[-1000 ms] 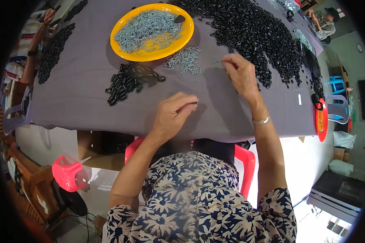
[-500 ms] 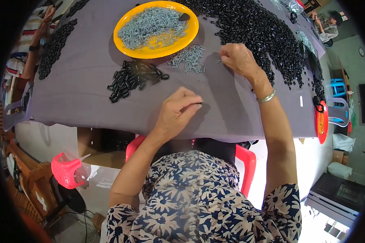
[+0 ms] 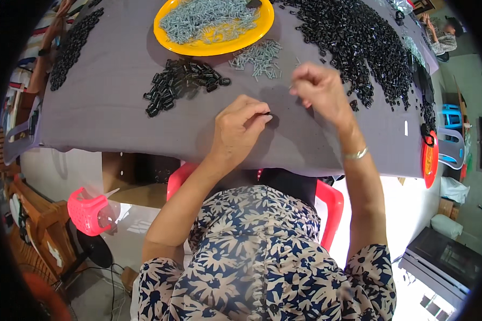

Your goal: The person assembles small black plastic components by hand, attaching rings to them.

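Currently, a black piece [image 3: 268, 113] is pinched by the left hand [image 3: 236, 128]; the right hand [image 3: 324, 95] is curled near screws [image 3: 260, 58], its grip too blurred to tell.

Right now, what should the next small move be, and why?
Probably bring the right hand toward the left hand: the left pinches a small dark piece, while the right is apart from it, near the loose grey screws. Blur hides whether the right hand holds one, so perhaps check that first.

Dark piece [image 3: 268, 113] mostly hidden within left fingers [image 3: 256, 109]
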Available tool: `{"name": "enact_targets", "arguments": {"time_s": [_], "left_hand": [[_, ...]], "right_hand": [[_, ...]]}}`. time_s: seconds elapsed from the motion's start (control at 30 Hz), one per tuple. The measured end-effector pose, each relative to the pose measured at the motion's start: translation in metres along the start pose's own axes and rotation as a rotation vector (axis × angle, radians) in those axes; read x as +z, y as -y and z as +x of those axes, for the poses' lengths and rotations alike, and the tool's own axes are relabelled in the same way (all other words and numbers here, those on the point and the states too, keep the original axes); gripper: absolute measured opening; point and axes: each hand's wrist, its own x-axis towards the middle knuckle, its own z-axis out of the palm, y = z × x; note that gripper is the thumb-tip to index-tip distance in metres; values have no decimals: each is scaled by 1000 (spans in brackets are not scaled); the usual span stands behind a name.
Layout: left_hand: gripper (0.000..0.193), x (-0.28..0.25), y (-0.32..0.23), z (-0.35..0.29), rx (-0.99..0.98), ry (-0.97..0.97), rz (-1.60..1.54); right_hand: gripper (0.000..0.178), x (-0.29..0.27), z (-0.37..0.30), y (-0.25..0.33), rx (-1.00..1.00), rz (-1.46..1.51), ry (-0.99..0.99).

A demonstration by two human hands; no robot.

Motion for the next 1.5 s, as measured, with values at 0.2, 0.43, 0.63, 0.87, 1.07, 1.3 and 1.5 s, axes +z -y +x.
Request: {"name": "enact_targets", "arguments": {"time_s": [0.2,0.43,0.63,0.87,1.07,1.3,1.5], "left_hand": [[16,5,12,1,243,-59,408],[18,5,11,0,208,-56,479],[21,4,13,0,203,-48,477],[19,2,10,1,194,-30,472],[17,4,11,1,211,-48,443],[17,5,12,3,218,-58,450],[13,3,7,5,234,-13,454]], "right_hand": [[9,42,-40,-28,-253,-55,-76],[12,55,-44,-25,-364,-111,-161],[15,59,-43,-24,-391,-188,-172],[14,65,-46,-22,-461,-288,-218],[15,70,-51,-23,-466,-338,-258],[14,71,-49,-25,-455,-327,-270],[14,71,-49,-26,-484,-337,-268]]}}
